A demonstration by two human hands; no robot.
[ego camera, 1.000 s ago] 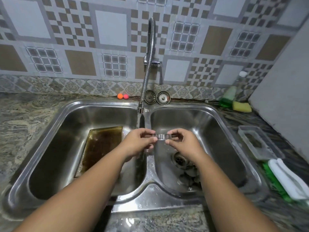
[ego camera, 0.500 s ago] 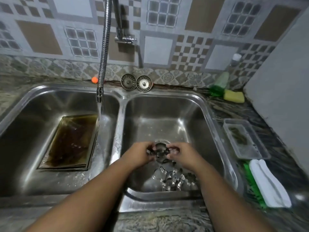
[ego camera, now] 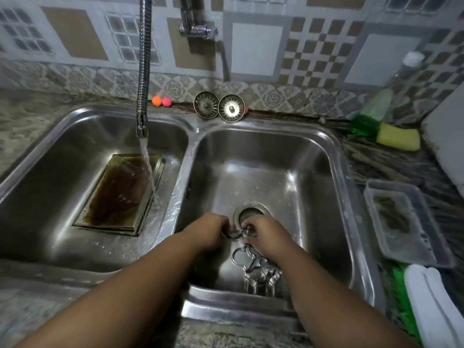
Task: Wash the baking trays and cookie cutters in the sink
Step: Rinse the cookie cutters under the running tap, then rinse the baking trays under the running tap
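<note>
Low in the right basin of the steel double sink (ego camera: 334, 156), my left hand (ego camera: 208, 232) and my right hand (ego camera: 263, 234) pinch a small metal cookie cutter (ego camera: 236, 234) between them, just in front of the drain (ego camera: 249, 213). Several more metal cookie cutters (ego camera: 253, 267) lie in a heap on the basin floor under my right wrist, one heart-shaped. A stained brown baking tray (ego camera: 120, 194) lies flat in the left basin. The flexible tap (ego camera: 143, 71) runs water onto the tray's right edge.
Two sink strainers (ego camera: 218, 106) and two small orange and pink balls (ego camera: 161, 101) stand behind the sink. To the right are a green soap bottle (ego camera: 371, 111), a yellow sponge (ego camera: 399, 139), a clear plastic container (ego camera: 401, 222) and a green-and-white brush (ego camera: 431, 305).
Both hands came down with the cutter from under the tap into the right basin, near the drain. The view tilted down and moved closer. Water keeps running into the left basin.
</note>
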